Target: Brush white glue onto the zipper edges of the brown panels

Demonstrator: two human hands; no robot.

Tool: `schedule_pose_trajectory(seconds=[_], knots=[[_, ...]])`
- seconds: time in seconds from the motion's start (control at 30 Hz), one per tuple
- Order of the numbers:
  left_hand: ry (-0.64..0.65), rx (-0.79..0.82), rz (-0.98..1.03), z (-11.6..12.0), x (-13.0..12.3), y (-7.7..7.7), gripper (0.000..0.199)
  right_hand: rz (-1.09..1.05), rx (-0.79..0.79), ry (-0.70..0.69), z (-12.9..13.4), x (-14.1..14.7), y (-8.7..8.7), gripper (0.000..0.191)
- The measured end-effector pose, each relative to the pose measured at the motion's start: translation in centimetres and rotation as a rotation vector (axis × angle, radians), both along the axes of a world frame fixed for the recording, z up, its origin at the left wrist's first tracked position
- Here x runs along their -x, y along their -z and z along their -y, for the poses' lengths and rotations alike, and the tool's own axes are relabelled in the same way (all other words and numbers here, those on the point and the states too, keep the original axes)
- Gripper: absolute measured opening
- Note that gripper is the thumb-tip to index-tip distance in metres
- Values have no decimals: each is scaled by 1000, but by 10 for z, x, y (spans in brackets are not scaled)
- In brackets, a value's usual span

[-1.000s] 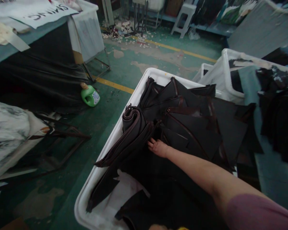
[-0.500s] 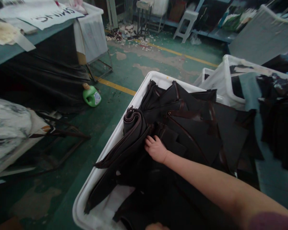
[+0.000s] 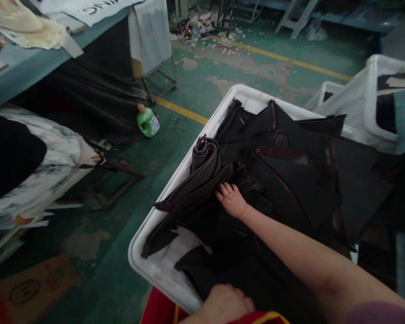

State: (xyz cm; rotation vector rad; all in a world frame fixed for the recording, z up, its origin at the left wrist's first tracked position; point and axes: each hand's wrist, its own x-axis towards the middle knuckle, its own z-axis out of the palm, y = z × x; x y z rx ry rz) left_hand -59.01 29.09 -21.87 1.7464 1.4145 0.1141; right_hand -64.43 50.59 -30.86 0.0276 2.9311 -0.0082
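Left hand point(image 3: 227, 302): fuller in view now, beside the near rim of the white bin point(image 3: 174, 184); grip cannot be told. Right hand point(image 3: 232, 200): fingers against dark sheets point(image 3: 290, 180) in the bin, grasp unclear.
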Motion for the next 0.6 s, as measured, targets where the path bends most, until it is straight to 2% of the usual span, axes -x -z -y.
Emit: schedule_pose_trajectory(seconds=[0.13, 0.43, 0.53, 0.6], knots=[[-39, 73, -49, -3, 0, -3, 21, 48, 3, -8, -3, 7, -7, 40], [-103, 41, -69, 2, -4, -14, 19, 174, 0, -6, 9, 19, -32, 22], [-153, 7, -119, 2, 0, -27, 17, 246, -9, 24, 13, 18, -58, 21], [-206, -22, -176, 0, 8, -40, 14, 273, -15, 42, 14, 18, -87, 21]])
